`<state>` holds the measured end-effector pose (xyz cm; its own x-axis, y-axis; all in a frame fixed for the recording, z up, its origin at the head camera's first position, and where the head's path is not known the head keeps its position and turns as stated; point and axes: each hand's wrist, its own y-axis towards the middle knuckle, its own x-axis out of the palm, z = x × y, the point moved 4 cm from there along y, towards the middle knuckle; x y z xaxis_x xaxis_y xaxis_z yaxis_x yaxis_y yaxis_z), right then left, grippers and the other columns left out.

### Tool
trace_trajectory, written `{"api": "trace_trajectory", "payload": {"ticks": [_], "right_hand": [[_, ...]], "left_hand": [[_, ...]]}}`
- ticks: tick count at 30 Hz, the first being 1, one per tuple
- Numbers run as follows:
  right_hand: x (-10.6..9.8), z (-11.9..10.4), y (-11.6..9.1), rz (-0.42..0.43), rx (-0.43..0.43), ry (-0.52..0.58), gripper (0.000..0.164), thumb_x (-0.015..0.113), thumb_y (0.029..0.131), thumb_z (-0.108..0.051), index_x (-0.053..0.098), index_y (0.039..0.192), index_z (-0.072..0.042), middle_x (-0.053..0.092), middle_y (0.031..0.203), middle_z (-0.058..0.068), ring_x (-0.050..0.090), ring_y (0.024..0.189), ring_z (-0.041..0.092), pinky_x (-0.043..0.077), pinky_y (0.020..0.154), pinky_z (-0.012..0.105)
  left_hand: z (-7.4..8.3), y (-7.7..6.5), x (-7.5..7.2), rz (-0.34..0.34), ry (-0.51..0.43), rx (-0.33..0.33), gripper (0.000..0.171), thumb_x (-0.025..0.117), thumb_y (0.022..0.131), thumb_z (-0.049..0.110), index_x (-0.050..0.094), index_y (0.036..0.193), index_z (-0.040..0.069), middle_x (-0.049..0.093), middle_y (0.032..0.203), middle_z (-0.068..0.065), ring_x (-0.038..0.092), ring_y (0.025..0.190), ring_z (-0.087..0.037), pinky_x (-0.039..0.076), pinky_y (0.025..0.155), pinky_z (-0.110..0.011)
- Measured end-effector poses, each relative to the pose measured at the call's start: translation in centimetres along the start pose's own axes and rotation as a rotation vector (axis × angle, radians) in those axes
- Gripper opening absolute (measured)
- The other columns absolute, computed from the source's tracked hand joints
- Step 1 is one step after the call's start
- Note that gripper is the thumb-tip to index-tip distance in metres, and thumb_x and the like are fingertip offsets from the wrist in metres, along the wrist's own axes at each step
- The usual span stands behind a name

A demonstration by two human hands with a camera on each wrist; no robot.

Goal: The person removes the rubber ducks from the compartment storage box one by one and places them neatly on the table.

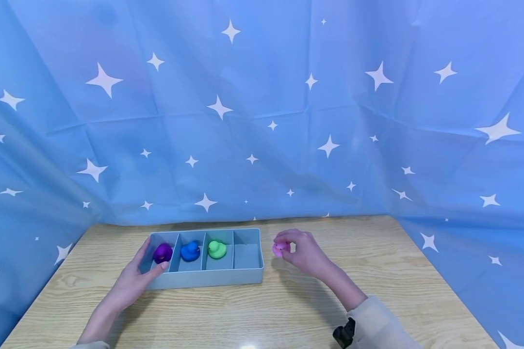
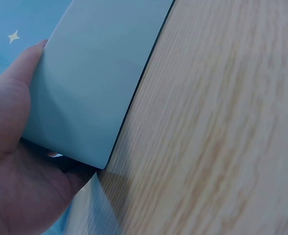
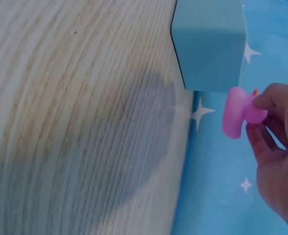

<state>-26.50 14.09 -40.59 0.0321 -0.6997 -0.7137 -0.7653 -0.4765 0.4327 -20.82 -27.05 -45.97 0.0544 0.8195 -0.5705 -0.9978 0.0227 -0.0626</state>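
A blue-grey box (image 1: 209,278) with several compartments in a row stands on the table. My left hand (image 1: 131,281) grips its left end, the thumb over the front rim and the fingers round the end wall. From left to right, a purple rubber duck (image 1: 163,252), a blue rubber duck (image 1: 190,251) and a green rubber duck (image 1: 217,249) each sit in their own compartment; the rightmost one holds nothing. Just right of the box, my right hand (image 1: 304,253) pinches a pink rubber duck (image 3: 235,112) between thumb and fingers, above the tabletop.
The wooden table (image 1: 227,315) extends in front of the box and to its right. A blue cloth with white stars (image 1: 262,116) hangs behind the table and along both sides. A black band (image 1: 344,333) sits at the right sleeve.
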Motion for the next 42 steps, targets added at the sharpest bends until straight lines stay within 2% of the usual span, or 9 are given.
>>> {"api": "trace_trajectory", "payload": {"ticks": [5,11,20,26,32,35,38,42], "right_hand": [[0.02,0.07,-0.11,-0.014,0.032,0.005,0.023,0.078,0.081,0.009,0.079,0.102,-0.001,0.074,0.109,0.009,0.067,0.093,0.024,0.058,0.078,0.044],[0.31,0.35,-0.05,-0.021,0.034,0.003,0.022,0.08,0.08,0.007,0.079,0.1,-0.003,0.074,0.106,0.007,0.065,0.089,0.02,0.058,0.076,0.042],[0.78,0.53,0.02,-0.025,0.034,-0.013,0.021,0.082,0.079,0.005,0.079,0.099,-0.002,0.075,0.106,0.007,0.067,0.098,0.026,0.057,0.08,0.044],[0.8,0.63,-0.14,-0.02,0.042,-0.016,0.021,0.081,0.079,0.006,0.079,0.098,-0.003,0.074,0.106,0.008,0.066,0.095,0.025,0.057,0.077,0.041],[0.79,0.8,-0.26,-0.025,0.041,-0.021,0.022,0.081,0.078,0.007,0.079,0.097,-0.003,0.074,0.105,0.007,0.065,0.093,0.022,0.055,0.075,0.032],[0.72,0.78,-0.2,-0.021,0.035,-0.026,0.022,0.081,0.078,0.008,0.079,0.098,-0.002,0.074,0.105,0.007,0.066,0.094,0.024,0.055,0.076,0.03],[0.65,0.74,-0.13,-0.022,0.039,-0.029,0.022,0.08,0.079,0.008,0.079,0.098,-0.003,0.074,0.105,0.007,0.067,0.097,0.025,0.055,0.077,0.031],[0.61,0.74,-0.12,-0.028,0.053,-0.02,0.021,0.08,0.08,0.007,0.079,0.097,-0.003,0.074,0.106,0.007,0.067,0.1,0.027,0.056,0.08,0.041]], "left_hand": [[-0.05,-0.02,0.0,0.0,-0.002,0.005,0.103,0.065,0.1,0.048,-0.006,0.165,0.013,0.006,0.167,-0.029,0.009,0.146,-0.062,0.018,0.11,-0.077],[-0.06,-0.02,-0.02,0.001,0.001,0.001,0.102,0.064,0.1,0.049,-0.007,0.165,0.013,0.006,0.167,-0.029,0.01,0.146,-0.062,0.018,0.11,-0.077],[0.03,-0.05,-0.01,0.001,-0.001,-0.001,0.102,0.064,0.1,0.049,-0.006,0.165,0.014,0.006,0.167,-0.029,0.01,0.146,-0.062,0.019,0.11,-0.077],[-0.05,0.01,-0.05,0.007,-0.002,0.004,0.102,0.064,0.1,0.048,-0.005,0.166,0.014,0.007,0.167,-0.029,0.011,0.146,-0.062,0.019,0.11,-0.078],[-0.03,0.03,-0.05,0.011,0.001,0.006,0.102,0.065,0.1,0.048,-0.005,0.166,0.014,0.008,0.167,-0.03,0.011,0.145,-0.062,0.019,0.11,-0.078],[-0.04,0.06,-0.03,0.012,0.004,0.007,0.102,0.065,0.1,0.048,-0.005,0.166,0.013,0.008,0.167,-0.029,0.011,0.146,-0.062,0.019,0.11,-0.078],[-0.04,0.06,-0.04,0.012,0.004,0.006,0.101,0.065,0.1,0.047,-0.005,0.166,0.013,0.008,0.167,-0.029,0.011,0.146,-0.061,0.019,0.11,-0.078],[-0.02,0.05,-0.05,0.012,0.004,0.005,0.1,0.064,0.101,0.046,-0.004,0.166,0.013,0.009,0.167,-0.029,0.011,0.146,-0.061,0.019,0.11,-0.078]]}}
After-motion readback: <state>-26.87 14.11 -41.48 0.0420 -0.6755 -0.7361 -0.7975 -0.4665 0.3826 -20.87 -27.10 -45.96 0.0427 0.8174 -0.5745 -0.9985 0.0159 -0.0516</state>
